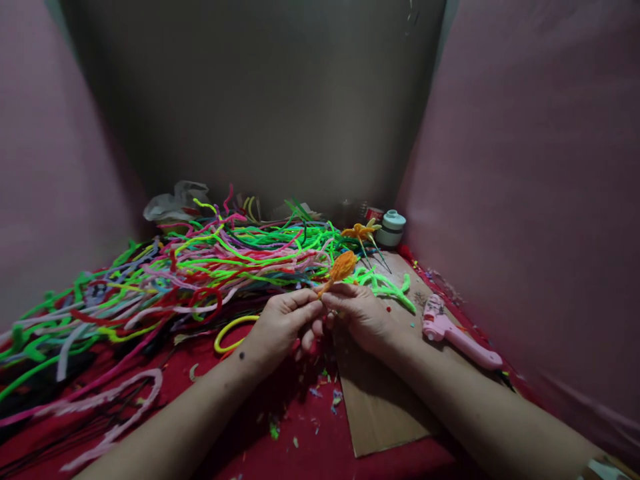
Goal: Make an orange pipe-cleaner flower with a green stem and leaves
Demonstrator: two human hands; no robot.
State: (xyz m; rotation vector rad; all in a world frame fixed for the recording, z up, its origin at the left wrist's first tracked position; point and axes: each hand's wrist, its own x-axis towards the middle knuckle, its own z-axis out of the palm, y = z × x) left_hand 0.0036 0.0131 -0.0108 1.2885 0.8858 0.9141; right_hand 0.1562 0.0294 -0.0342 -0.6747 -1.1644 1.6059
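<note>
Orange fuzzy bud (343,266) up before the bright pipe-cleaner heap (240,257), we're pinching its base, left hand (287,323) and right hand (363,315) meeting, lower tip hidden in our grip, long axis slanting, rounded head pointing up and rightward.

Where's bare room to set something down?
The near end of the cardboard, between the littered red cloth and right forearm, looks bare. Fuzzy stems crowd the left; green strips and the pink glue gun crowd farther up.
</note>
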